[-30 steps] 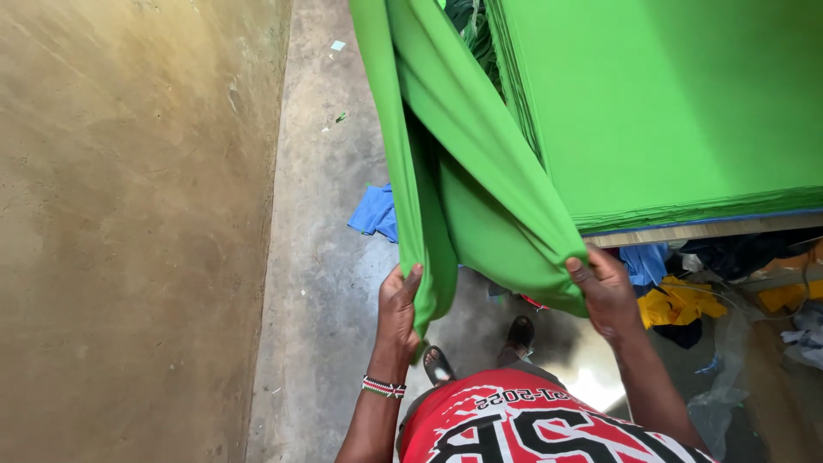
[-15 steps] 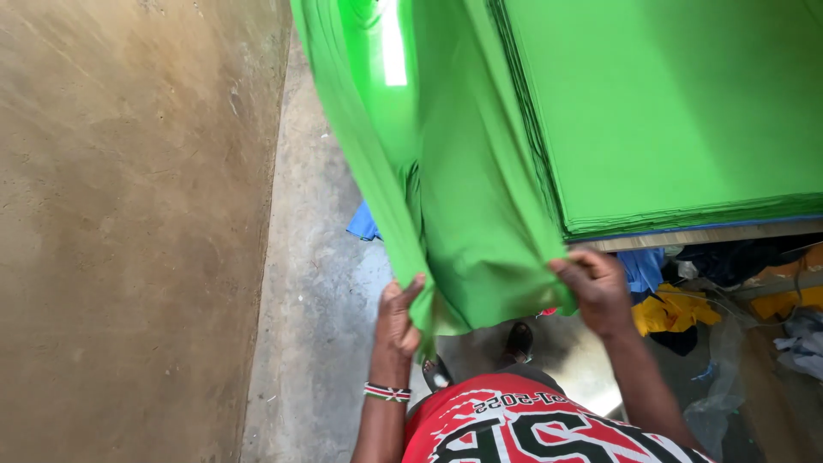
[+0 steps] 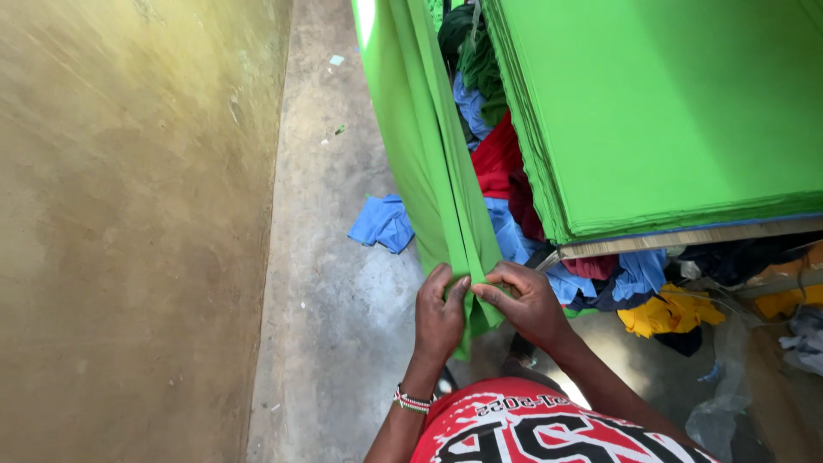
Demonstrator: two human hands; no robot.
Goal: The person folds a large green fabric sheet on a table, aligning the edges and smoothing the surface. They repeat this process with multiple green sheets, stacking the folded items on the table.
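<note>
Both hands (image 3: 484,310) on smooth green cloth (image 3: 429,163)

green fabric strip (image 3: 429,163): thin woven or knit cloth, smooth, matt with a faint sheen where sunlight strikes near the top; hangs in soft folds, pinched between both hands.
stacked green sheets (image 3: 669,103): same cloth in many flat layers, matt, smooth on top; layered edges look finely ridged.
worktop (image 3: 686,237): pale board edge, wood-like, matt and raw.
scrap pile (image 3: 514,180): crumpled cloth offcuts in blue, red, dark green and yellow, all matt.
floor (image 3: 334,283): bare concrete, rough, dull grey, stained.
wall (image 3: 129,214): plaster or cement, matt, mottled ochre, scuffed.
bracelet (image 3: 413,400): small beads, slightly glossy.
plastic sheet (image 3: 729,377): clear film, shiny, wrinkled.
</note>
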